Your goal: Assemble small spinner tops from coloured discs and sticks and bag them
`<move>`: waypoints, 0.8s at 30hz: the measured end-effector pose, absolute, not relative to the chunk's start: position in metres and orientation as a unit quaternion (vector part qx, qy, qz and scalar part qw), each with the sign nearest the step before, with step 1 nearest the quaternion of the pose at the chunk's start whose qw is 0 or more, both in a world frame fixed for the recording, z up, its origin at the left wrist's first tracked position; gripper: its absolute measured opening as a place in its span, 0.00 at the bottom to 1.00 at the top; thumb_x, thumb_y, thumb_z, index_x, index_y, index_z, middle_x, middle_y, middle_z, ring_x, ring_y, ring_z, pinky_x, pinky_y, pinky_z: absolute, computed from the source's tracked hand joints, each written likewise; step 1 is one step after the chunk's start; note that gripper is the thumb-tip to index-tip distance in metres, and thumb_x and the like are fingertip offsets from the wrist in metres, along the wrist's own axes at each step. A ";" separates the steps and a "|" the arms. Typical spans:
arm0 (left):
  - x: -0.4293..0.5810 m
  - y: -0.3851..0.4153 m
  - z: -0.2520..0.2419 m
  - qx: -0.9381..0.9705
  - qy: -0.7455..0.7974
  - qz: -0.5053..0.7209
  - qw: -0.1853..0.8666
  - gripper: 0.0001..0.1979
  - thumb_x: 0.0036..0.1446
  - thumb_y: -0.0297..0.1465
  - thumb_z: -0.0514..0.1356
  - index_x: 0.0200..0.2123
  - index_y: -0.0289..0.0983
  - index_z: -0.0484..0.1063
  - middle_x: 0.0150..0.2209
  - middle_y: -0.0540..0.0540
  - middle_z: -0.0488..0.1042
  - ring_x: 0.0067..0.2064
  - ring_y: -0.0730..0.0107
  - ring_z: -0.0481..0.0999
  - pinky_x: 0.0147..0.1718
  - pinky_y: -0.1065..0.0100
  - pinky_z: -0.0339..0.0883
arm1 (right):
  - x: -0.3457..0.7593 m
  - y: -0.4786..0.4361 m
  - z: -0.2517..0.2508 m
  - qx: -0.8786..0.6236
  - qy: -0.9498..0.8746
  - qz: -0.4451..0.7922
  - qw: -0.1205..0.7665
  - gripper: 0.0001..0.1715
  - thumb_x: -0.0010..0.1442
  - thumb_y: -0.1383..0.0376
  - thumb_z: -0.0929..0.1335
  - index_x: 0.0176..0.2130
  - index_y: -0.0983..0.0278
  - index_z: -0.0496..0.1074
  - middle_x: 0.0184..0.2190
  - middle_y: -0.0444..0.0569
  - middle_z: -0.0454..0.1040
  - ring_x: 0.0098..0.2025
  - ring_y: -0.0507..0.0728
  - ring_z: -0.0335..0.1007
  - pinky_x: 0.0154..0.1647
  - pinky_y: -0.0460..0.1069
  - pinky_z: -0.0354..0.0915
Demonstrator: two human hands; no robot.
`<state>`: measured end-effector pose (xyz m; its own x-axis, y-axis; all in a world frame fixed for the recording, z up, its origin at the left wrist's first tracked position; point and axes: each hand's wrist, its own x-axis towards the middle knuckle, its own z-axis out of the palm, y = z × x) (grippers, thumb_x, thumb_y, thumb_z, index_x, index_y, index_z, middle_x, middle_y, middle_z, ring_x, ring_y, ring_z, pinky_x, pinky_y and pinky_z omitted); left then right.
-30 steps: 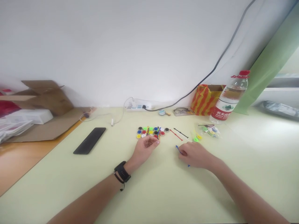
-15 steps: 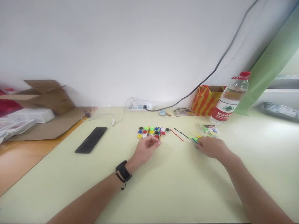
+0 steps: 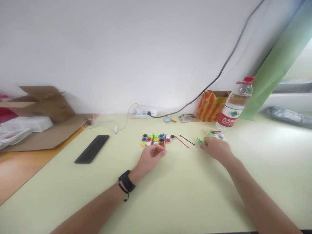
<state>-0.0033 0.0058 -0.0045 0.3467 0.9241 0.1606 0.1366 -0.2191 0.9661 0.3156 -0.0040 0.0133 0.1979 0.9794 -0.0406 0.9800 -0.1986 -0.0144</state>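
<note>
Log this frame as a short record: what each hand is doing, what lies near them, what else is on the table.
left hand: loosely curled, resting on the table just below the coloured buttons
right hand: on the small parts by the water bottle; grip unclear
between hands: red stick, black stick
left side: phone, cardboard
back edge: power strip, striped bag

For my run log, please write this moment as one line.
left hand: loosely curled by buttons | right hand: on small plastic bag | sticks: on table
</note>
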 end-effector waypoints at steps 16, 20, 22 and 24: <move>-0.003 0.003 -0.005 0.681 0.399 0.380 0.482 0.12 0.59 0.40 0.67 0.35 0.36 0.77 0.32 0.46 0.77 0.33 0.69 0.73 0.32 0.69 0.65 | 0.253 -0.018 0.001 0.611 0.784 -0.055 -0.096 0.14 0.71 0.62 0.62 0.43 0.60 0.75 0.42 0.49 0.79 0.42 0.59 0.75 0.35 0.50 0.57; -0.003 0.003 -0.006 0.692 0.401 0.367 0.475 0.13 0.60 0.40 0.66 0.35 0.35 0.77 0.32 0.47 0.76 0.32 0.70 0.71 0.31 0.69 0.63 | 0.251 -0.019 -0.001 0.602 0.790 -0.047 -0.109 0.16 0.72 0.62 0.61 0.54 0.58 0.74 0.44 0.48 0.79 0.42 0.58 0.76 0.33 0.49 0.55; -0.003 0.003 -0.006 0.696 0.399 0.359 0.476 0.13 0.61 0.40 0.66 0.35 0.35 0.77 0.32 0.47 0.76 0.31 0.71 0.70 0.31 0.69 0.63 | 0.249 -0.019 -0.002 0.596 0.795 -0.047 -0.104 0.19 0.73 0.64 0.59 0.56 0.55 0.73 0.42 0.47 0.79 0.40 0.58 0.76 0.31 0.49 0.53; -0.003 0.001 -0.005 0.703 0.394 0.353 0.476 0.12 0.61 0.40 0.65 0.35 0.36 0.77 0.32 0.47 0.75 0.32 0.71 0.70 0.31 0.69 0.63 | 0.248 -0.018 -0.002 0.591 0.799 -0.048 -0.099 0.19 0.74 0.65 0.59 0.51 0.56 0.76 0.41 0.47 0.79 0.39 0.57 0.76 0.31 0.49 0.52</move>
